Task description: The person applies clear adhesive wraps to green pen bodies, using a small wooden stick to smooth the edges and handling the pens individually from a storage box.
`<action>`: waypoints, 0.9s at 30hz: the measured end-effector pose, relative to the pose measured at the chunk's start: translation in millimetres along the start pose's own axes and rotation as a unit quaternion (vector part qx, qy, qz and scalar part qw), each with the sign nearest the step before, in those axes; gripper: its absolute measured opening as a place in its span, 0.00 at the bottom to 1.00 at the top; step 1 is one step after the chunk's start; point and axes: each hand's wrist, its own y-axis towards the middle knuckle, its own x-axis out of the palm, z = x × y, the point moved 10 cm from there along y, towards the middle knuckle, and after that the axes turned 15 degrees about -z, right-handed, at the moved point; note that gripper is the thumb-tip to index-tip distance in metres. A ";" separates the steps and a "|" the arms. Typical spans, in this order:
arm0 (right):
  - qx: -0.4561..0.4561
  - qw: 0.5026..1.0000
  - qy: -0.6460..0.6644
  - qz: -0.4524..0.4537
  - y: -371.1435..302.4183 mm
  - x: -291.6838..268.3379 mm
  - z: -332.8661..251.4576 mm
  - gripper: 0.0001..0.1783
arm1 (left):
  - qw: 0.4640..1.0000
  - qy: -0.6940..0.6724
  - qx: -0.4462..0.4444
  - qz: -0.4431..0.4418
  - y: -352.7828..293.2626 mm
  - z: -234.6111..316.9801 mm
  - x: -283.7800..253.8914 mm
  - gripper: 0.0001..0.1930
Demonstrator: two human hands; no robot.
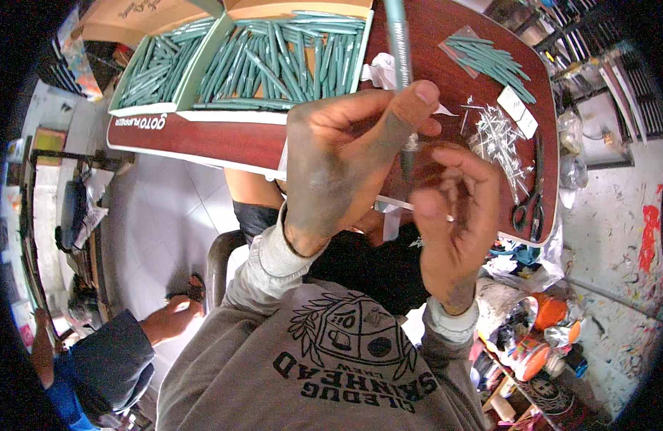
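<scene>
Teal pen barrel (398, 43) stands near vertical, long axis away from the body, left hand (339, 165) grip pinching its lower end; right hand (453, 215) pinches a thin refill (403, 206) lying crosswise

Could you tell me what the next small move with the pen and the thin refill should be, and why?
Probably slide the thin refill, pinched in the right hand, up into the teal pen barrel held by the left hand: its lower end sits just above the refill.

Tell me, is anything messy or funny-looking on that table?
Yes. The thin refills lie scattered in a loose, crisscross heap beside the scissors, unlike the pens packed in boxes. Both hands, left and right, look smudged dark grey.
</scene>
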 end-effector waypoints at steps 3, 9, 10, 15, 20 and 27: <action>0.060 0.997 -0.001 -0.050 -0.5 13.2 17.4 0.16 | 0.999 0.015 -0.037 0.022 -1.4 0.4 -1.8 0.11; 0.127 0.962 0.217 -0.107 -7.3 31.0 37.4 0.04 | 0.998 0.042 -0.044 0.017 1.5 4.0 -2.0 0.15; 0.119 0.962 0.224 -0.102 -6.2 31.6 36.4 0.04 | 0.997 0.044 -0.055 0.016 1.0 4.6 -0.6 0.16; 0.120 0.957 0.246 -0.102 -4.4 31.5 39.1 0.05 | 0.996 0.040 -0.078 0.014 -3.2 10.8 5.8 0.16; 0.083 0.961 0.244 -0.102 -1.5 29.0 38.8 0.07 | 0.996 0.054 -0.074 0.008 -4.1 14.1 6.4 0.17; 0.102 0.984 0.060 -0.131 -0.9 18.5 59.8 0.11 | 0.998 0.058 -0.028 0.018 -2.1 20.3 5.3 0.18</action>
